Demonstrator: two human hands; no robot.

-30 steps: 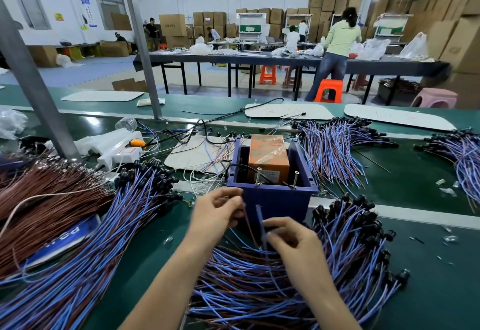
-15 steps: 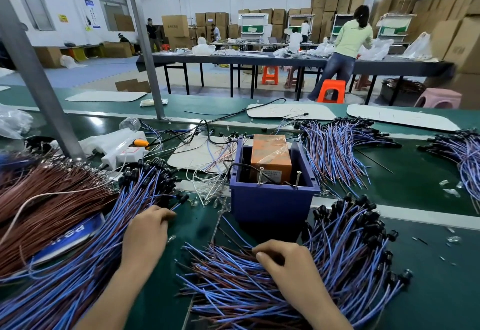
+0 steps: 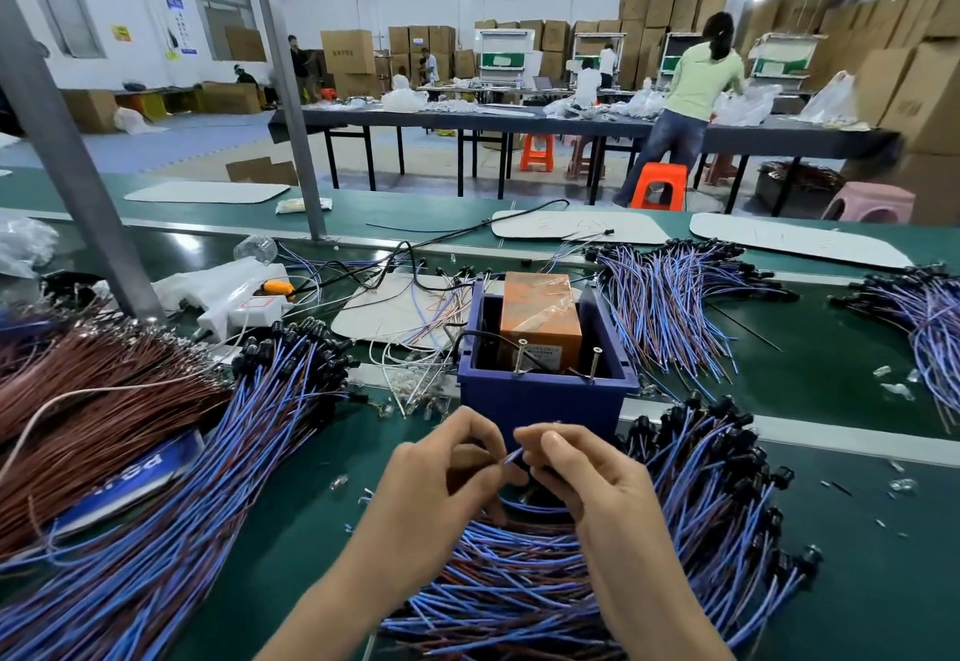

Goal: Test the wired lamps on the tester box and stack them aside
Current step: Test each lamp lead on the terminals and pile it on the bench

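Observation:
The tester box [image 3: 545, 400] is a blue open box with an orange unit inside and two metal screws standing at its near rim. Just in front of it, my left hand [image 3: 441, 489] and my right hand [image 3: 582, 478] meet over a heap of wired lamps [image 3: 519, 587] with blue and brown leads and black sockets. Both hands pinch the leads of one wired lamp [image 3: 514, 455] between thumb and fingers; its socket is hidden by my right fingers. A stacked fan of wired lamps [image 3: 218, 463] lies to the left.
A bundle of brown wires [image 3: 88, 400] lies at far left beside a slanted metal post [image 3: 67, 177]. More lamp bundles [image 3: 670, 301] sit behind the box and at far right [image 3: 930, 317]. A white power strip [image 3: 244, 307] is at left. A person in a light green top stands at a back table.
My left hand came back from the stack at left to the centre. My right hand rose from the heap, and both now pinch one lamp's leads before the box.

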